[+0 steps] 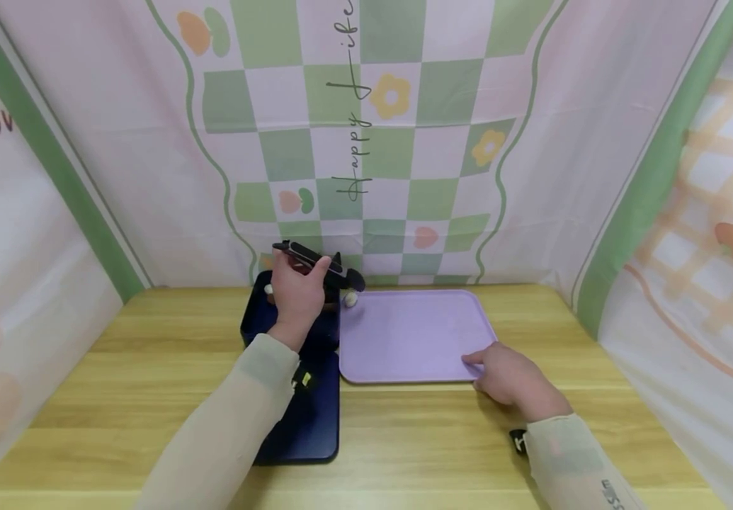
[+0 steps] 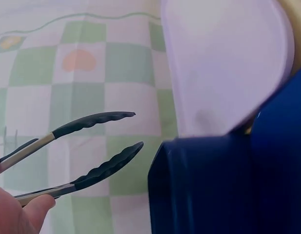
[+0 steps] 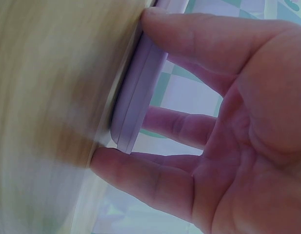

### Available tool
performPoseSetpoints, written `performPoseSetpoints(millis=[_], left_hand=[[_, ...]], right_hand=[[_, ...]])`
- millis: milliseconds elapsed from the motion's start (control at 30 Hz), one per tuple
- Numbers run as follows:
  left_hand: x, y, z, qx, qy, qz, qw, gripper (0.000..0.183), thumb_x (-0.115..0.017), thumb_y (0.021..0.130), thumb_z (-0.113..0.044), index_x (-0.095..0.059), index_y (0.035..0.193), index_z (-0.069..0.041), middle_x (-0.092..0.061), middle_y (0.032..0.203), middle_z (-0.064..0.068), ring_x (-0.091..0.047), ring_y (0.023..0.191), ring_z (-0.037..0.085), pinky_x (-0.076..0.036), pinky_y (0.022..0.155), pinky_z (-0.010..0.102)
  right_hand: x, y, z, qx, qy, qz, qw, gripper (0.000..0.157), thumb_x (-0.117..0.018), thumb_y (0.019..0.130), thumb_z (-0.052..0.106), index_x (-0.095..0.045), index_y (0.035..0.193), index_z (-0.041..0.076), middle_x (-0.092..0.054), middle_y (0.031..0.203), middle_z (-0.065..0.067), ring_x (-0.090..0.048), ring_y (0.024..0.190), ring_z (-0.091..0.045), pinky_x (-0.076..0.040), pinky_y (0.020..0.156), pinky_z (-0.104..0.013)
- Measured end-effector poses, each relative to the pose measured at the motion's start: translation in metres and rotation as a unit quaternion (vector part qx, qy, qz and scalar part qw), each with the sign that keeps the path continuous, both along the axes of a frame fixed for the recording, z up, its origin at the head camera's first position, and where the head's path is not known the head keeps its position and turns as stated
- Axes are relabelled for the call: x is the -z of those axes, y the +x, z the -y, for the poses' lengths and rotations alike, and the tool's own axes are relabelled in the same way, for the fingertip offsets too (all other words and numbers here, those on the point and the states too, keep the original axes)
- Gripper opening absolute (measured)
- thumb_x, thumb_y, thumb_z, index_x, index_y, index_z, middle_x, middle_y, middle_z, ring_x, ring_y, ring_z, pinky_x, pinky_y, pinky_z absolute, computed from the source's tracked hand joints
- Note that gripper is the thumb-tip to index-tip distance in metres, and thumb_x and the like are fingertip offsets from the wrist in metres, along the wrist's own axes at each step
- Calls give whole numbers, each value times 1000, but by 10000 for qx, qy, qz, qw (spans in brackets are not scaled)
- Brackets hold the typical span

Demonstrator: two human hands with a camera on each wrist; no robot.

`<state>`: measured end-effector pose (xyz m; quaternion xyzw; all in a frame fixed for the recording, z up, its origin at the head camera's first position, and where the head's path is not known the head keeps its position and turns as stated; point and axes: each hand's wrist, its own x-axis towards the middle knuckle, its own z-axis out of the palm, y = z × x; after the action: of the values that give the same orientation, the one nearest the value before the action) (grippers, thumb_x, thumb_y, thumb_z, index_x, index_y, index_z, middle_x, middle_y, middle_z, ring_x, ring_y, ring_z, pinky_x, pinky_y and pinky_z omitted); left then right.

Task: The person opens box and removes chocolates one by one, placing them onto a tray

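My left hand (image 1: 299, 292) holds a pair of tongs (image 1: 315, 261) above the dark blue box (image 1: 253, 320). In the left wrist view the tongs' black scalloped tips (image 2: 109, 165) stand apart with nothing between them. A small whitish round thing (image 1: 350, 299) lies at the back left corner of the lilac tray (image 1: 413, 340). Inside the box are small pale and brown things (image 1: 269, 290), partly hidden by the hand. At the tray's near right corner, my right hand (image 1: 509, 375) grips the rim; the right wrist view shows thumb and fingers around the edge (image 3: 138, 92).
A flat dark blue lid or panel (image 1: 309, 425) lies in front of the box, partly under the left forearm. The wooden table (image 1: 417, 439) ends at a printed cloth curtain (image 1: 388, 156) behind, with more cloth at both sides.
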<state>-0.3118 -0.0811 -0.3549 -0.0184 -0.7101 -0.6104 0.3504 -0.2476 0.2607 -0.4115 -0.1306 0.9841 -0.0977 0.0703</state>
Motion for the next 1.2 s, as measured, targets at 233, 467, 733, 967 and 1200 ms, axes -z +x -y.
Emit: performPoseSetpoints(millis=[233,467,733,967,1200], left_hand=[[-10,-1,22,46,261,-219,9994,47,-79,88,-12,-47,122,-5,-60,97,9,-62,82,21,-53,75,35],[-15,1,43,8,96,-65,9999,49,-79,89,-20,-47,124,-10,-58,98,7,-61,82,19,-53,75,33],[-8,-2,67,112,-16,544,9985,51,-77,87,-11,-43,125,-10,-58,101,10,-62,82,23,-53,65,31],[5,-5,77,618,100,1167,9912,54,-74,89,-6,-39,130,-8,-56,106,13,-61,85,28,-53,55,34],[12,-4,72,733,-338,1040,9913,50,-74,88,-3,-42,127,-5,-59,100,14,-59,94,29,-50,83,41]], right_hand=[[0,0,-1,-69,-25,-32,10000,45,-69,80,5,-69,126,6,-62,121,-30,-58,111,-41,-45,93,-60],[1,0,-2,-79,-10,-30,10000,46,-69,80,5,-69,126,5,-61,121,-30,-58,111,-42,-45,92,-60],[0,-1,-1,-92,-43,-27,9999,46,-69,80,5,-69,126,6,-62,120,-31,-59,101,-33,-47,90,-59],[1,-1,-1,-67,-32,-38,10000,46,-70,80,6,-69,125,6,-62,119,-31,-59,104,-35,-46,90,-59],[1,0,-1,-56,-74,-44,9999,46,-70,79,6,-69,125,6,-61,121,-31,-58,107,-36,-46,91,-59]])
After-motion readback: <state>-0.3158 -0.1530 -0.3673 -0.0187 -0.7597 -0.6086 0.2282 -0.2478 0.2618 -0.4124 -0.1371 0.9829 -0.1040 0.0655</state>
